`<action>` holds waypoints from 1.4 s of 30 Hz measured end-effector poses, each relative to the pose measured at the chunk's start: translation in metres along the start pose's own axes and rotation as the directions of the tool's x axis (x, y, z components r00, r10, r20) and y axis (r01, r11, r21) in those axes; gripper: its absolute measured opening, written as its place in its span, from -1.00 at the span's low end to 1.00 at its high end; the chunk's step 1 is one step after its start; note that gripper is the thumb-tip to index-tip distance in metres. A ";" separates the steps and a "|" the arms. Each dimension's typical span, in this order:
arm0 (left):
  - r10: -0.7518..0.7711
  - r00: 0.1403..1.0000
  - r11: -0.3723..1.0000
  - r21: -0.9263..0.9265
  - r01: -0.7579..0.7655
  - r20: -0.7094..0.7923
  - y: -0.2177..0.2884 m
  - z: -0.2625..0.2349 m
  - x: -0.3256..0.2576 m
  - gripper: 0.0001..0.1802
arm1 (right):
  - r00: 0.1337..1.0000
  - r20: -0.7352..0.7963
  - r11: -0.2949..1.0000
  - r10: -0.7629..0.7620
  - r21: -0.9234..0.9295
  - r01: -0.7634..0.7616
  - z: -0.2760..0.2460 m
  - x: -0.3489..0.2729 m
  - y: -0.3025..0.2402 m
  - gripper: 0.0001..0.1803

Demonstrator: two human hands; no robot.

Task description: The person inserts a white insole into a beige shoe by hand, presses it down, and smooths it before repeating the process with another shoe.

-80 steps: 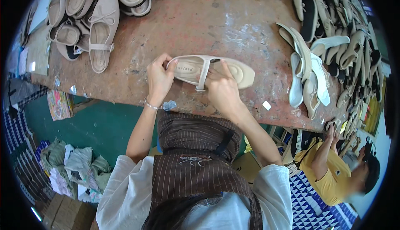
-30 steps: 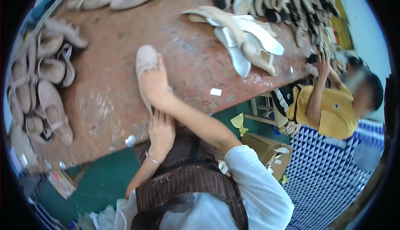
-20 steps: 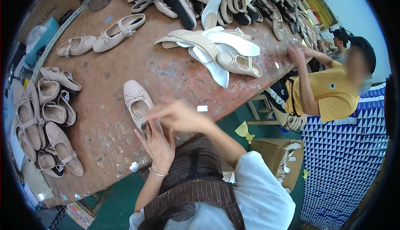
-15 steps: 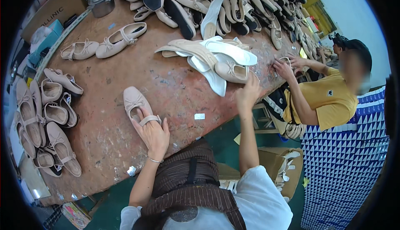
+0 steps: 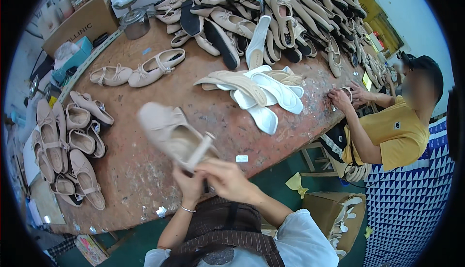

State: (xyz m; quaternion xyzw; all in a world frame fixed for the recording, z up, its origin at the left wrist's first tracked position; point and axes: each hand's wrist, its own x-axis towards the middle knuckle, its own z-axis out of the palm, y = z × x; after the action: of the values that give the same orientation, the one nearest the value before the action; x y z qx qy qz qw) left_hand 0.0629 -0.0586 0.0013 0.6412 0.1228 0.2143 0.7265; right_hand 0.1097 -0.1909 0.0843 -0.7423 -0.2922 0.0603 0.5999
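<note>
A beige flat shoe (image 5: 167, 131) with a strap, smeared by motion, is raised over the near part of the table, its toe pointing away to the left. My left hand (image 5: 189, 185) grips it at the heel end from below. At the strap and heel, my right hand (image 5: 225, 177) has its fingers closed on the same shoe. Whether a second shoe lies against it is too blurred to tell. Beyond my hands, white and beige insoles (image 5: 256, 90) lie in a loose heap.
Several beige shoes (image 5: 85, 172) cluster at the left; two more (image 5: 155, 68) lie farther back. A large shoe pile (image 5: 286, 15) covers the far side. At the right, a person in a yellow shirt (image 5: 392, 129) handles a shoe. An open carton (image 5: 315, 218) stands below the table edge.
The shoe under my left hand has been lifted off the table. My right hand has come in from the insole heap to meet my left; the shoe on that heap is gone from there.
</note>
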 end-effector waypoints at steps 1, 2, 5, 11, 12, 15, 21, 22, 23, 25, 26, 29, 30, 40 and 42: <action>-0.098 0.987 0.994 0.034 0.103 -0.124 0.004 -0.010 0.006 -0.42 | 1.000 0.020 1.000 0.011 0.004 -0.011 -0.003 0.008 -0.003 -0.68; -0.180 0.965 0.982 0.013 0.186 -0.189 0.011 -0.024 0.018 -0.53 | 0.999 0.040 1.000 0.020 0.009 -0.021 -0.008 0.020 -0.003 -0.65; 0.240 0.895 0.964 0.198 -0.176 -0.377 0.047 -0.111 0.055 -0.68 | 0.899 -0.397 0.937 -0.185 -0.348 0.039 -0.050 0.060 0.036 -0.77; 0.430 0.876 0.590 0.803 -0.089 -0.219 0.227 -0.352 0.153 -0.60 | 0.813 -0.582 0.545 0.026 -0.673 -0.500 -0.128 0.094 0.161 -0.66; 0.459 0.874 0.543 0.830 -0.130 -0.163 0.247 -0.386 0.173 -0.58 | 0.827 -0.558 0.483 0.074 -0.705 -0.519 -0.128 0.097 0.165 -0.61; 0.303 0.932 0.255 0.959 0.121 -0.198 0.255 -0.529 0.227 -0.56 | 0.830 -0.553 0.500 0.074 -0.700 -0.511 -0.123 0.103 0.156 -0.64; 0.309 0.944 -0.527 0.805 0.272 -0.117 0.105 -0.549 0.272 -0.44 | 0.888 -0.438 0.680 0.140 -0.609 -0.407 -0.093 0.086 0.156 -0.75; 0.357 0.911 -0.501 0.781 0.373 -0.206 0.165 -0.600 0.248 -0.42 | 0.900 -0.386 0.740 0.201 -0.542 -0.398 -0.081 0.095 0.148 -0.72; 0.344 0.896 -0.437 0.796 0.419 -0.282 0.159 -0.593 0.242 -0.39 | 0.917 -0.351 0.881 0.187 -0.354 -0.315 -0.082 0.091 0.151 -0.69; 0.301 0.851 -0.323 0.793 0.516 -0.431 0.163 -0.574 0.236 -0.33 | 0.974 -0.145 0.982 0.176 -0.047 -0.185 -0.097 0.080 0.148 -0.54; 0.245 0.841 -0.256 0.805 0.536 -0.482 0.146 -0.509 0.246 -0.30 | 0.952 -0.169 0.960 0.256 0.157 -0.230 -0.110 0.066 0.146 -0.55; 0.269 0.706 -0.311 0.635 0.707 -0.655 0.179 -0.391 0.228 -0.38 | 0.867 -0.387 0.886 0.313 0.449 -0.120 -0.115 0.074 0.138 -0.63; 0.522 0.778 -0.330 0.759 0.561 -0.349 0.172 -0.392 0.213 -0.47 | 0.803 -0.500 0.888 0.326 0.452 -0.079 -0.110 0.083 0.134 -0.65; -0.085 0.574 0.359 0.562 -0.745 0.815 0.026 0.029 0.141 0.04 | 0.948 0.076 0.559 0.309 0.792 -0.246 -0.097 0.051 0.146 -0.56; -0.135 0.564 0.399 0.566 -0.721 0.814 -0.008 0.065 0.142 0.09 | 0.969 0.088 0.398 0.231 0.900 -0.176 -0.105 0.043 0.145 -0.56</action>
State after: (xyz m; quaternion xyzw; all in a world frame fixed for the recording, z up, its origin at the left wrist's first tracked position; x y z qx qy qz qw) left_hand 0.2182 -0.0493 0.0166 0.9486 -0.2374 -0.0298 0.2072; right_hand 0.2437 -0.2755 -0.0104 -0.3364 -0.1063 0.2610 0.8986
